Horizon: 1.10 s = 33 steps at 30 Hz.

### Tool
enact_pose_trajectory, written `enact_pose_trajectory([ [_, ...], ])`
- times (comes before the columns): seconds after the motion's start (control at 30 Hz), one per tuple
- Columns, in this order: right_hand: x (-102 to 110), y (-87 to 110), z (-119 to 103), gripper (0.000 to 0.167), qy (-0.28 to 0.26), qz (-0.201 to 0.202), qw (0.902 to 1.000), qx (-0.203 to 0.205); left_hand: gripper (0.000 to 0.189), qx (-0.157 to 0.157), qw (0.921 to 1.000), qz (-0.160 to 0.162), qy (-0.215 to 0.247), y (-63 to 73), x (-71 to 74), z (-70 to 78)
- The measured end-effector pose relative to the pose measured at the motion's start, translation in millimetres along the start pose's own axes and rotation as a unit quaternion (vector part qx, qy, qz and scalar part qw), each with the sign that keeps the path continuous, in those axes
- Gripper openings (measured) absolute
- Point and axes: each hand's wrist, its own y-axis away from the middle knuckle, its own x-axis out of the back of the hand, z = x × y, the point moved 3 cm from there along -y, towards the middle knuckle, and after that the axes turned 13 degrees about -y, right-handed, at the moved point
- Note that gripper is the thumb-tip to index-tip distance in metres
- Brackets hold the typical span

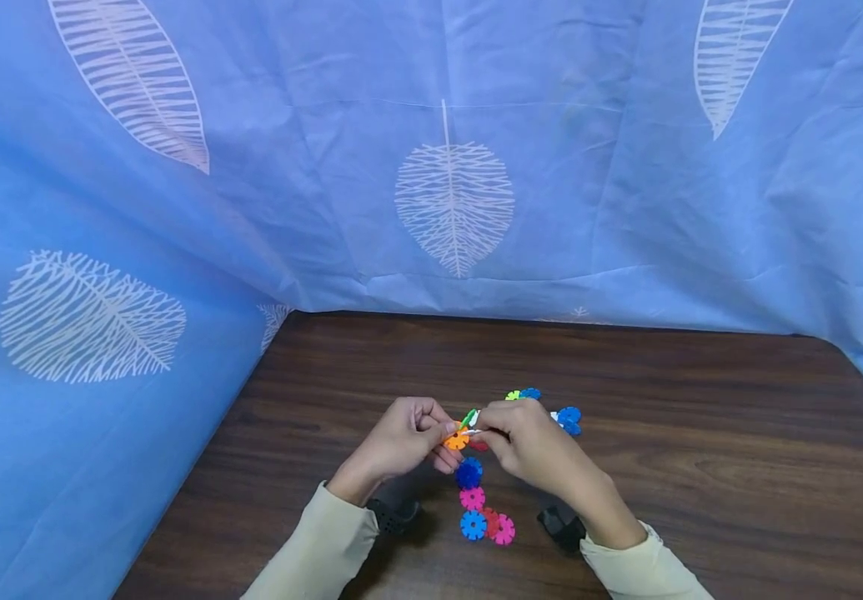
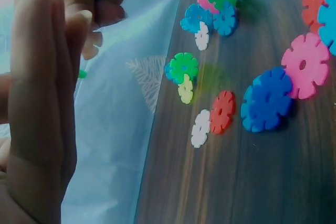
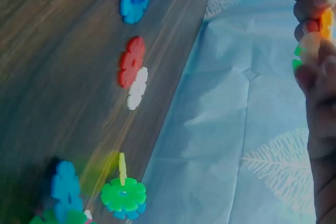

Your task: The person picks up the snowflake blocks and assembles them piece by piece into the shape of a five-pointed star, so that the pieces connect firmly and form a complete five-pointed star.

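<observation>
In the head view my left hand (image 1: 408, 437) pinches an orange notched plastic disc (image 1: 457, 439) between thumb and fingertips, raised above the table. Facing it, my right hand (image 1: 532, 442) pinches a white notched disc (image 1: 474, 432) right at the orange one's edge. A green disc (image 1: 469, 418) stands at an angle beside them, within the same small cluster. The right wrist view has the orange disc (image 3: 326, 23), a pale disc (image 3: 311, 48) and green edges (image 3: 297, 59) bunched between the fingertips. Fingers hide most of this cluster in the left wrist view.
On the brown wooden table (image 1: 701, 417) lie loose and joined discs: a dark blue pair (image 2: 266, 99), pink (image 2: 305, 66), red (image 2: 222, 112) and white (image 2: 200, 128). Joined clusters with green tops (image 2: 184, 67) lie farther off. A blue leaf-print cloth (image 1: 566, 208) hangs behind and left.
</observation>
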Motion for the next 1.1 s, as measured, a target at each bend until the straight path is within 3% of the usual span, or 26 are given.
enact_pose_trajectory([
  [0.27,-4.5,13.7,-0.4,0.01,-0.023,-0.022,0.9965,-0.078,0.009,0.01,0.9998,-0.013,-0.004,-2.8,-9.2,-3.0],
  [0.4,-1.5,21.5,-4.2,0.013,-0.023,-0.025,0.9947,-0.098,0.012,-0.001,0.9997,-0.025,-0.005,-4.7,-13.6,-4.6],
  [0.47,4.2,24.6,-5.3,0.016,-0.023,-0.026,0.9947,-0.097,0.016,-0.01,0.9994,-0.027,-0.02,-5.9,-15.9,-5.3],
  [0.53,14.7,28.0,-4.2,0.018,-0.021,-0.031,0.9935,-0.107,0.021,-0.025,0.9973,-0.008,-0.069,-6.6,-16.9,-5.8],
  [0.6,31.1,32.8,-0.7,0.02,-0.018,-0.026,0.9911,-0.129,0.022,-0.042,0.9869,0.029,-0.153,-7.2,-16.5,-5.4],
  [0.7,60.8,45.3,8.1,0.021,-0.003,-0.016,0.9822,-0.187,0.02,-0.04,0.9512,0.075,-0.297,-8.2,-17.2,-6.3],
  [0.77,77.7,55.8,15.8,0.022,0.011,-0.014,0.9723,-0.233,0.022,-0.023,0.9283,0.073,-0.364,-9.1,-20.2,-7.5],
  [0.83,88.6,66.5,24.1,0.022,0.019,-0.023,0.9597,-0.28,0.032,-0.002,0.9129,0.048,-0.405,-10.1,-25.5,-9.6],
  [0.93,94.3,79.2,36.2,0.025,0.014,-0.046,0.9435,-0.328,0.043,0.022,0.9018,0.015,-0.431,-11.7,-33.4,-11.2],
  [1.1,94.6,90.3,48.3,0.03,0.008,-0.067,0.921,-0.384,0.038,0.026,0.8907,-0.008,-0.454,-15.6,-40.5,-9.8],
])
